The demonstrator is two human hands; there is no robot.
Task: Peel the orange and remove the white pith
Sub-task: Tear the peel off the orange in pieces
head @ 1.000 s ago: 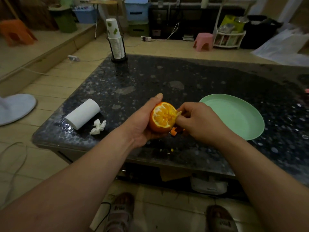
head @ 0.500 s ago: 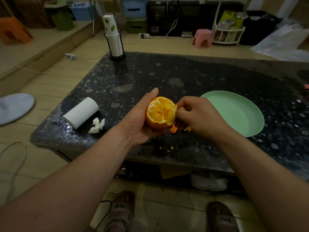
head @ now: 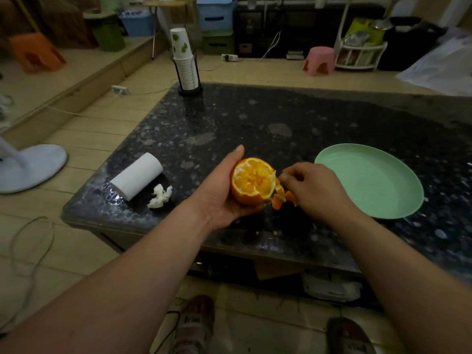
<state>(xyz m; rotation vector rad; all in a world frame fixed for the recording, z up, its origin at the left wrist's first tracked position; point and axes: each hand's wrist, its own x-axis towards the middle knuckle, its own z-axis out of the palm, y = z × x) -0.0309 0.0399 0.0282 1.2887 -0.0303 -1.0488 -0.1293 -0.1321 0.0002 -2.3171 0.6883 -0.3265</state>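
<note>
- Desk [head: 255,118]: dark speckled top; the orange is held just above it.
- Plate [head: 370,180]: green, right of the orange, beyond the right hand.
- Left hand [head: 219,190]: cups the orange from the left and below, thumb straight along its far side. It should grip firmly without squeezing the flesh.
- Right hand [head: 314,190]: fingers curled, fingertips pinching the peel at the orange's right edge.
- Orange [head: 252,182]: top bared, streaked with white pith; underside in peel.
- Peel [head: 279,198]: torn strip at the orange's lower right. Pulled low and slowly, it likely takes the pith with it.
</note>
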